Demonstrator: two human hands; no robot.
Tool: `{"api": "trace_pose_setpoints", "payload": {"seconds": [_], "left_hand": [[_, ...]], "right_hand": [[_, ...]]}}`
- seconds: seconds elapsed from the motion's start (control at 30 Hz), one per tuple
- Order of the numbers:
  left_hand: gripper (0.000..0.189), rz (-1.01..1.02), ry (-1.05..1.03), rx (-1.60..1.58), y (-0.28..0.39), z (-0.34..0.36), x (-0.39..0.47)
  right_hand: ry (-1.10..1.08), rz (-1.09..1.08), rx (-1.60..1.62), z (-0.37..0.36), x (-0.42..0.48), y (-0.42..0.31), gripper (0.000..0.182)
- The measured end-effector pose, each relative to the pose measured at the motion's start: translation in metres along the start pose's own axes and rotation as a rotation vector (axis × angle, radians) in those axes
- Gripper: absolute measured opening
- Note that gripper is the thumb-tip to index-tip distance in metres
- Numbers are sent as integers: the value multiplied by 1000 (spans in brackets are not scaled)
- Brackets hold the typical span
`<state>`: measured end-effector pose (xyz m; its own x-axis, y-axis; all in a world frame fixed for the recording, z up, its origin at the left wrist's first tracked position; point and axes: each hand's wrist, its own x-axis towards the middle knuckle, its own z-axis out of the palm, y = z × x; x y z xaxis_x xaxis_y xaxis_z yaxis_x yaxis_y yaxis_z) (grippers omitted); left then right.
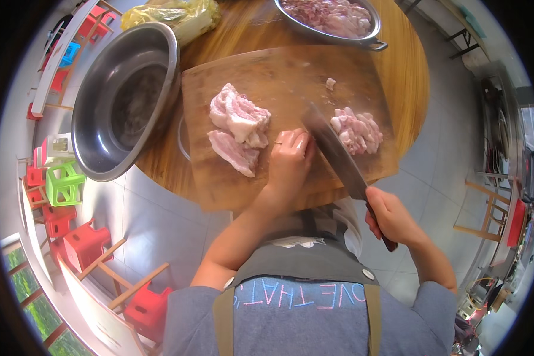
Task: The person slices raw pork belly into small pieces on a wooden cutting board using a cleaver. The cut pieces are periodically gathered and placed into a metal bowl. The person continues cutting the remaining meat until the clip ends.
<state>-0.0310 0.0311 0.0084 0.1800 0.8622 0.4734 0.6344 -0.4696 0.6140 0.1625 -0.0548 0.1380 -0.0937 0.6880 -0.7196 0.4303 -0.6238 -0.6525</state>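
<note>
My right hand [394, 216] grips the dark handle of a broad-bladed kitchen knife [338, 151], whose blade slants over a wooden cutting board [289, 75]. Close against the blade's left side, my left hand [291, 155] rests on the board with its fingers curled under. Whether anything lies beneath those fingers is hidden. To the left of that hand are large raw meat pieces [240, 118], pale and pink, and a flatter slab [233, 153] just below them. Right of the blade sits a pile of small cut meat pieces [357, 131]. One small scrap [330, 83] lies apart above it.
A large metal basin [86, 120] stands tilted at the round wooden table's [411, 89] left side. Behind the board are a yellow plastic bag [196, 20] and a metal pot [374, 42] filled with meat. Red stools [86, 242] and a green stool [64, 184] stand on the floor at left.
</note>
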Motion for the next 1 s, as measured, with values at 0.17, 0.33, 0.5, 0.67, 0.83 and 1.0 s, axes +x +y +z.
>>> {"api": "trace_pose_setpoints", "payload": {"seconds": [0.17,0.33,0.5,0.67,0.83,1.0], "left_hand": [[12,-4,-1,-37,0,-4,2],[18,74,-65,-26,-1,-9,0],[23,81,23,-117,5,-26,-6],[30,4,192,224,7,-65,20],[41,-303,126,263,-33,-81,27],[40,-617,-85,-186,-54,-89,45]], "right_hand": [[-15,-196,30,9,39,-17,41],[95,-116,231,8,87,-59,43],[190,-349,310,14,79,-35,42],[71,-295,321,10,37,-16,40],[-60,-194,220,6,28,8,40],[130,-192,378,-10,33,20,44]]}}
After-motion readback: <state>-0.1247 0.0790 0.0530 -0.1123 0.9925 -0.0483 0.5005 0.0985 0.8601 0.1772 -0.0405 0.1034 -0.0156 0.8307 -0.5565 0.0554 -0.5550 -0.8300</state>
